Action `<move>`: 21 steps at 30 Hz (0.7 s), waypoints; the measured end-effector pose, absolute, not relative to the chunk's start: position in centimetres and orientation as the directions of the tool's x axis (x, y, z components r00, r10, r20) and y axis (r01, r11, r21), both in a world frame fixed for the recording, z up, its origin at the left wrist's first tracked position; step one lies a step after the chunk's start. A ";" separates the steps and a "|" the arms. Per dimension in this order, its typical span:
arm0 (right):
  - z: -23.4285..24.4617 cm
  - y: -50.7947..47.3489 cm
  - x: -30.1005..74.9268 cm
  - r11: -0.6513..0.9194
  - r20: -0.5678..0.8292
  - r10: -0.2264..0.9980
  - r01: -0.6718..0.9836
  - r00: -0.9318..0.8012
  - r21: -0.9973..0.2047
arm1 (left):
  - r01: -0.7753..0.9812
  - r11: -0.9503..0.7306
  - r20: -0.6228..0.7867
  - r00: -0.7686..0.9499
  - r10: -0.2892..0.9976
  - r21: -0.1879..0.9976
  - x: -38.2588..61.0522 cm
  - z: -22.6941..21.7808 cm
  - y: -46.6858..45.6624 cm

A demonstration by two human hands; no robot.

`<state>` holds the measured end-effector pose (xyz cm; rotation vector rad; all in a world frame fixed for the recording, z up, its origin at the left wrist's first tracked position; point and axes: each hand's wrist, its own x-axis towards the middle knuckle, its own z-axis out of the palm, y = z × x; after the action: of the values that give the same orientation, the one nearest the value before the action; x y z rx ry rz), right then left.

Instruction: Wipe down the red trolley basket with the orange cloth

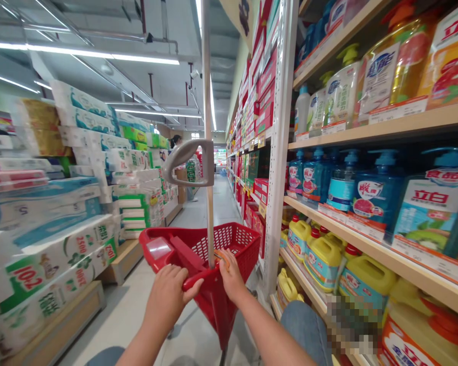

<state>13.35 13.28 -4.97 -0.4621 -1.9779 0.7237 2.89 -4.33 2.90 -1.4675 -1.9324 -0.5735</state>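
In front of me stands a red plastic shopping cart (202, 284) with a perforated basket wall (248, 236). My left hand (171, 287) grips its near left rim, thumb stretched along the edge. My right hand (231, 274) is closed over the near right rim beside a pale upright pole (209, 218). A small orange-brown strip (223, 258) shows at the right fingers; I cannot make out what it is. Higher on the pole sits a grey loop handle (191, 162), touched by neither hand. Most of the basket's inside is hidden.
Close on the right, a shelf (381, 122) holds pump bottles (377, 188) and yellow jugs (366, 277). Stacked paper packs (61, 254) line the left on low wooden platforms (125, 259). A tiled aisle (221, 198) runs ahead, with a person (175, 141) partly visible farther off.
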 end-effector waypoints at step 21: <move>-2.9 10.0 16.3 0.565 0.586 0.796 -0.157 -0.152 -0.810 | 0.973 0.228 0.749 -0.126 0.650 -0.034 7.5 2.9 -0.6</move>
<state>16.29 10.04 -2.94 -0.5713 -1.4998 0.9158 7.53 -0.65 2.85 -1.4941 -1.8544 -0.6358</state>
